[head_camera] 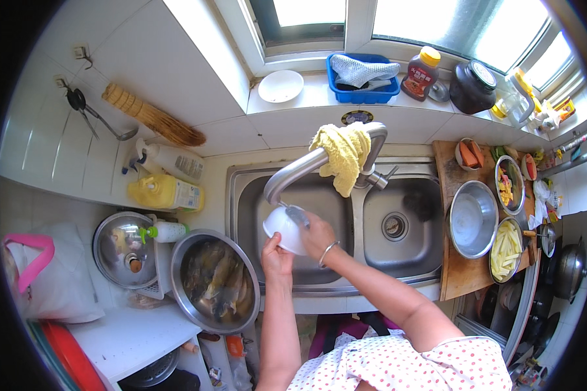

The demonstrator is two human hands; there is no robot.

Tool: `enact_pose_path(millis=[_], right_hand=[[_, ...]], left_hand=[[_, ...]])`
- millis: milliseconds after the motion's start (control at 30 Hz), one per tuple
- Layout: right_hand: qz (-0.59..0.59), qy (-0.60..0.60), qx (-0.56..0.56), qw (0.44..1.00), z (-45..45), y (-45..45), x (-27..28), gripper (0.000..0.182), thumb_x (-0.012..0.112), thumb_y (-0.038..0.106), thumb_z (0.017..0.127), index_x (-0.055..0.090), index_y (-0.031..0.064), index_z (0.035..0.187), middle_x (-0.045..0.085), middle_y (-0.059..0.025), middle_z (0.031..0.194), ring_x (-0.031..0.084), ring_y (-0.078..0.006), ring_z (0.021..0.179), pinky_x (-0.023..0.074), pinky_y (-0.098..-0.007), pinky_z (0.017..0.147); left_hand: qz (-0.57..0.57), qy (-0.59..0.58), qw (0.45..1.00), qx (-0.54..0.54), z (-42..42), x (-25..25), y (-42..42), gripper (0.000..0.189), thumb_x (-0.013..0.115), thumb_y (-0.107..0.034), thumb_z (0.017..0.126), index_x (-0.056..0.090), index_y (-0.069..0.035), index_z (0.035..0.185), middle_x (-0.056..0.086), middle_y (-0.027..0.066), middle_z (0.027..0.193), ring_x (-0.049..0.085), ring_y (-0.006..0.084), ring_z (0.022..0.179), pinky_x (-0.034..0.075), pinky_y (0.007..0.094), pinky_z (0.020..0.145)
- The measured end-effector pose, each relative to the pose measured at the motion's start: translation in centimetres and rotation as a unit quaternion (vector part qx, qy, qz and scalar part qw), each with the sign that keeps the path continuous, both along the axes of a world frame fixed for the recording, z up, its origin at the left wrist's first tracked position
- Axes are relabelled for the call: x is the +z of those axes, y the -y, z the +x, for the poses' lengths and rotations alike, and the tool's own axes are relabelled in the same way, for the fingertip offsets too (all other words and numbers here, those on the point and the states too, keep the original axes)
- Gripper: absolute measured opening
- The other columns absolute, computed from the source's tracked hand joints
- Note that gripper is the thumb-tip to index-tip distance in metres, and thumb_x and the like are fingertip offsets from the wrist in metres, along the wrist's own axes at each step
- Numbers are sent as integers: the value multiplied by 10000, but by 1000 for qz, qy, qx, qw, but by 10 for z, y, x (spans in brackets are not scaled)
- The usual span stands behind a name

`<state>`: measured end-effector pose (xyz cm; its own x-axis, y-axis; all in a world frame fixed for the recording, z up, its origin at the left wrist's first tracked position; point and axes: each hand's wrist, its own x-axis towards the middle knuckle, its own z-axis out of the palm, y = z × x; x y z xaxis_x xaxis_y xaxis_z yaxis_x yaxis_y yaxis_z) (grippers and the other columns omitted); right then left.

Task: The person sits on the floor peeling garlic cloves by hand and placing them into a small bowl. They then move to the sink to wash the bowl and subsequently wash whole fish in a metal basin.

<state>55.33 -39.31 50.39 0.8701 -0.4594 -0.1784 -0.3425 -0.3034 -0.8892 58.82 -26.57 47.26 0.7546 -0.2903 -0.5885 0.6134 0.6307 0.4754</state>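
Over the left basin of a steel double sink (323, 266), my left hand (277, 256) grips a white bowl (282, 227) with its thumb on the outside. The bowl is tilted with its rounded outer side up. My right hand (320, 237) presses a grey scrubbing cloth or pad (297, 215) to the bowl's right side; its exact kind is hard to make out. Directly above is the spout of a steel faucet (293, 171), and a little water seems to show at its mouth. A yellow towel (345, 154) is wrapped around the faucet's neck.
Left of the sink stands a metal basin (254, 298) holding fish-like pieces in liquid. On the right, a wooden board (450, 281) carries a metal bowl (473, 220) and a bowl of pale cut strips (505, 249). A blue plastic basket (364, 97) sits on the sill.
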Motion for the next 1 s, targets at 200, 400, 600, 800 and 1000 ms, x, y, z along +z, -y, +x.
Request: enact_pose_path(millis=[200,400,600,800,1000], right_hand=[[39,21,23,999,12,56,-64,391,496,167,835,540,-28,1170,599,-260,1060,596,-356,954,463,-394,826],[-46,171,25,984,-8,12,-34,426,512,198,856,508,0,1233,627,-192,1066,607,-329,965,459,-362,841],[70,50,50,995,10,18,-22,411,499,204,855,517,18,1222,499,-167,1280,488,-301,1163,358,-344,1000],[-101,130,116,980,25,17,-31,282,511,176,833,614,40,1058,595,-166,1102,537,-338,1047,408,-397,928],[-157,194,176,952,24,7,-19,299,477,236,825,622,31,987,630,-167,908,595,-346,863,468,-416,790]], left_hand=[[-49,35,998,-28,-6,15,9,369,492,-43,850,471,31,1211,556,151,1192,520,279,1139,359,465,1024],[-29,34,998,-38,1,1,-2,373,501,11,826,485,55,1195,569,159,1169,543,275,1103,387,437,1002],[4,36,998,-51,4,7,19,330,520,15,828,514,46,1156,573,160,1152,558,262,1071,406,391,980],[79,102,978,-164,-12,3,22,204,527,72,774,614,49,957,653,86,907,613,150,790,467,262,748],[95,121,969,-194,-8,7,11,182,546,46,795,610,36,965,640,80,925,597,130,807,460,258,756]])
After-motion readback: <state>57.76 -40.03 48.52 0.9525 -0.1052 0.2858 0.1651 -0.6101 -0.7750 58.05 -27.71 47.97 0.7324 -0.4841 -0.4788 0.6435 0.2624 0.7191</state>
